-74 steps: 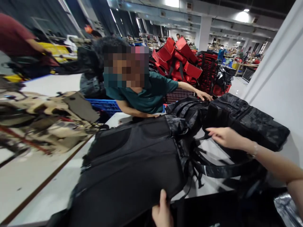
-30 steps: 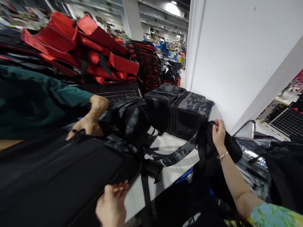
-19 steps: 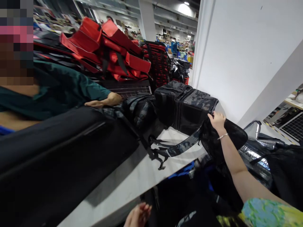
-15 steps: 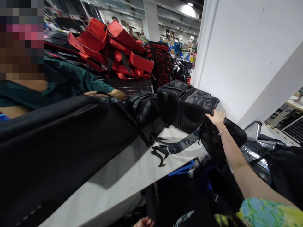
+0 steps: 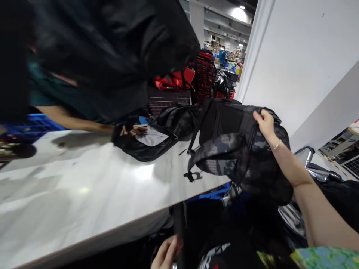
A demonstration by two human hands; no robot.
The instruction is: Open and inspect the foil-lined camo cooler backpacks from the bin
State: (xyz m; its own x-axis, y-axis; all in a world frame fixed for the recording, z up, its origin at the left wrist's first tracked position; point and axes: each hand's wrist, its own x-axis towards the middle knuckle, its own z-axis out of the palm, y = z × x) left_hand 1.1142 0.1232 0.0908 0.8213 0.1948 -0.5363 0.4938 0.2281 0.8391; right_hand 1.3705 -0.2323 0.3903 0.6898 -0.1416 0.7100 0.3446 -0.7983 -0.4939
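My right hand (image 5: pixel 265 120) grips the top edge of a dark camouflage backpack (image 5: pixel 230 153), which stands tilted at the near right edge of the white table (image 5: pixel 84 186); its straps dangle over the tabletop. My left hand (image 5: pixel 166 254) is low, below the table edge, with its fingers curled against a black strap (image 5: pixel 178 224) that hangs there; whether it grips the strap is unclear. Across the table a person in a green shirt holds a large black bag (image 5: pixel 112 48) up in the air, and their hand (image 5: pixel 129 130) rests on another dark bag (image 5: pixel 159 136) lying on the table.
A white wall and pillar (image 5: pixel 294 56) stand close on the right. Red bags (image 5: pixel 175 80) are piled behind the table. Silver-lined dark bags (image 5: pixel 308 164) lie by my right arm. A blue crate (image 5: pixel 36 125) sits at the far left.
The large black bag that covered the table has been lifted into the air by the other person. My right hand has pulled the camouflage backpack closer and tipped it. My left hand has dropped below the table edge.
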